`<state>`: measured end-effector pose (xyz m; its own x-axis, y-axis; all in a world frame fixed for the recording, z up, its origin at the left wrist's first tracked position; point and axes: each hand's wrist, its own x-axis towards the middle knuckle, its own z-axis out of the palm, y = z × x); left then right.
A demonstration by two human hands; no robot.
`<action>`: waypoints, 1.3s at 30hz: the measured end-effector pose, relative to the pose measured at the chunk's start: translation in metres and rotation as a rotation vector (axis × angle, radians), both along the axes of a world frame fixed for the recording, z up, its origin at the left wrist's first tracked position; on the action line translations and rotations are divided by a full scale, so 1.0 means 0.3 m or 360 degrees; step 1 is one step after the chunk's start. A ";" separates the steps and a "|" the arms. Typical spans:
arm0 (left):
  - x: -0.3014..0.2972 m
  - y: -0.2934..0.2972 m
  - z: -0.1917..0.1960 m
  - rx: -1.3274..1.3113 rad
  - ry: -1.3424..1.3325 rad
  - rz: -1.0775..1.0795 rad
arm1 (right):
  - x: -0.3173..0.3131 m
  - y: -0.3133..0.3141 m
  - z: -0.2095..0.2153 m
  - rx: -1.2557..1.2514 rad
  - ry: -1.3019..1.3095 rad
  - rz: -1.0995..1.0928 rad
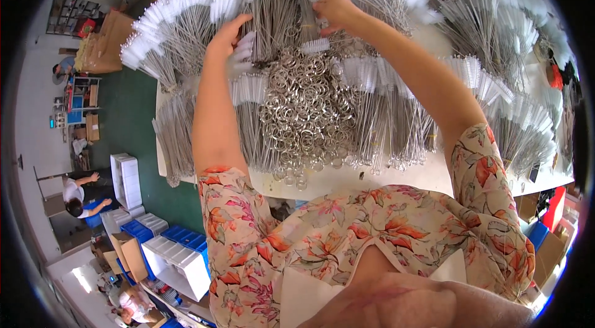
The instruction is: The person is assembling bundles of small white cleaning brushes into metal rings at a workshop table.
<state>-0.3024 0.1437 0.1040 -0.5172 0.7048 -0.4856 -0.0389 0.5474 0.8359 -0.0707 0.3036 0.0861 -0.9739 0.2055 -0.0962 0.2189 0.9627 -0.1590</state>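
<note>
At the far left, brown cardboard boxes [105,43] stand by the wall, their contents hidden from this angle. Below them a white crate [125,180] rests on the green floor [133,120] near a co-worker [83,196]. Lower down, an open cardboard box [129,255] with its flaps spread sits beside blue crates [186,238] and a larger white crate [176,267]; what these hold cannot be made out. On the pale bench [338,183], fanned bundles of wire-stemmed brushes [180,24] with white bristle heads begin at the left edge. The left hand [228,37] is among the brushes at the back, thumb extended; bristles partly hide its fingers, so whether it grips any cannot be told. Right of it, loose metal rings [304,111] lie heaped directly on the bench between brush bundles. The right hand [338,13], fingers bent, reaches over brush stems behind the heap; its hold is also unclear. More brush bundles continue rightward, and beyond the bench a cardboard box [549,258] stands at the lower right.
</note>
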 end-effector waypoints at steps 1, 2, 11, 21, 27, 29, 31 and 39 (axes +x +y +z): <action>-0.010 0.003 0.012 0.0008 0.0010 -0.0012 | 0.009 -0.019 0.025 0.0008 0.0010 -0.0012; -0.030 -0.004 0.004 0.0107 0.0032 -0.0029 | 0.017 -0.066 0.066 -0.1113 0.0311 -0.0587; 0.200 0.151 0.178 0.0383 0.0611 -0.0115 | 0.067 -0.081 0.105 -0.2417 0.0704 -0.1215; 0.454 0.168 0.197 0.0098 0.1069 -0.0099 | 0.138 -0.056 0.116 -0.3022 0.0898 -0.1393; 0.276 0.165 0.045 0.0212 0.1870 -0.0146 | 0.238 -0.219 0.257 -0.3113 0.0834 -0.1154; 0.328 0.172 0.119 0.0047 0.1273 -0.0219 | 0.366 -0.224 0.262 -0.3111 0.0881 -0.1071; 0.316 0.160 0.162 -0.0005 0.1205 -0.0203 | 0.507 -0.240 0.295 -0.3314 0.0858 -0.0563; 0.079 0.113 0.136 0.0119 0.1759 -0.0152 | 1.107 0.070 0.452 -0.1920 0.1391 -0.0856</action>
<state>-0.2787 0.1778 0.1447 -0.5810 0.7730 0.2548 0.7876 0.4550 0.4154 0.2615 0.3246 0.2216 -0.6557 0.7511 0.0764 -0.0864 0.0258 -0.9959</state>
